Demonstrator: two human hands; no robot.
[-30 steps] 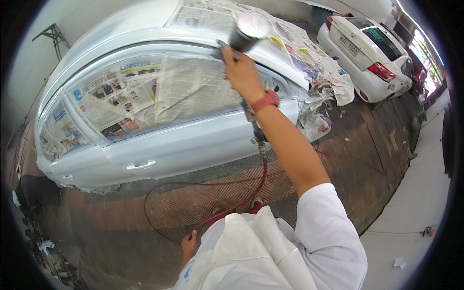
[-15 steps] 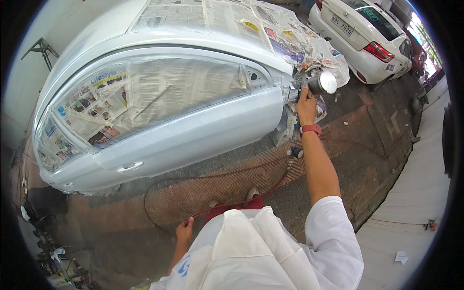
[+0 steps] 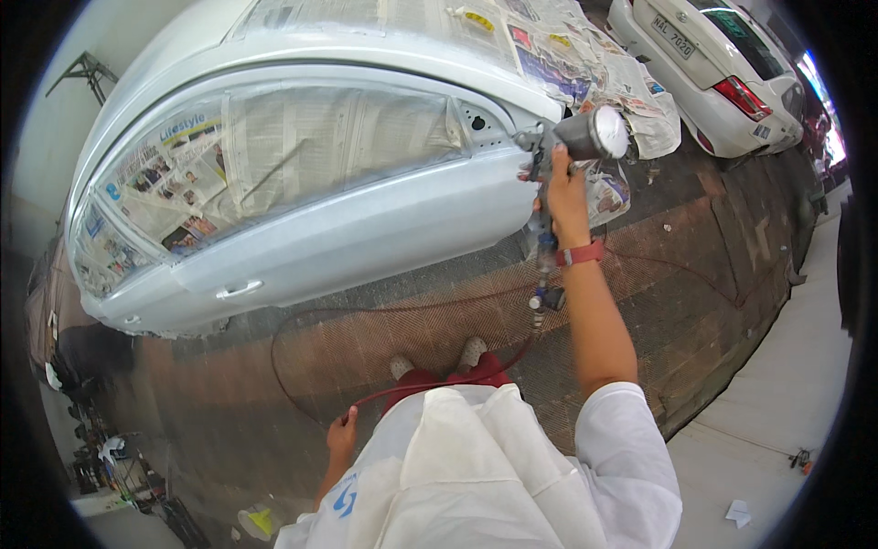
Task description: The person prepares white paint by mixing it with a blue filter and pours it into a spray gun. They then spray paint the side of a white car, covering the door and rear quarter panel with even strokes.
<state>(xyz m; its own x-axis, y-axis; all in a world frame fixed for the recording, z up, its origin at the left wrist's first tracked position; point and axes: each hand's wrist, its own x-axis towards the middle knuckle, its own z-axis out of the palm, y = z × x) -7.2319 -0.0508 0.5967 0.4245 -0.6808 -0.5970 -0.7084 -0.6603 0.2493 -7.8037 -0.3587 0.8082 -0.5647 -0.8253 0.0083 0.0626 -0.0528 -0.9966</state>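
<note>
My right hand (image 3: 569, 194) is wrapped round a paint spray gun (image 3: 543, 188) with a grey cup (image 3: 585, 137) on its side, white inside. The gun is upright, close by the front end of a pale car door (image 3: 384, 233); whether it touches is hard to tell. Newspaper (image 3: 320, 137) and clear film cover the door's window. A dark red air hose (image 3: 407, 307) loops across the floor from below the gun to my left hand (image 3: 342, 437), which is closed round it at waist height. A small fitting (image 3: 549, 298) hangs under the gun's handle.
More newspaper (image 3: 631, 101) covers the car's front. Beyond it stands a white car (image 3: 700, 69). A pale sheet-like wall (image 3: 768, 384) runs along the right. Assorted items (image 3: 114, 467) lie at the lower left, and a dark metal stand (image 3: 87, 73) is at the upper left.
My right hand has brought the spray gun slightly left, and its cup now looks larger and more tilted. The left hand keeps the hose. The whole view has shifted slightly.
</note>
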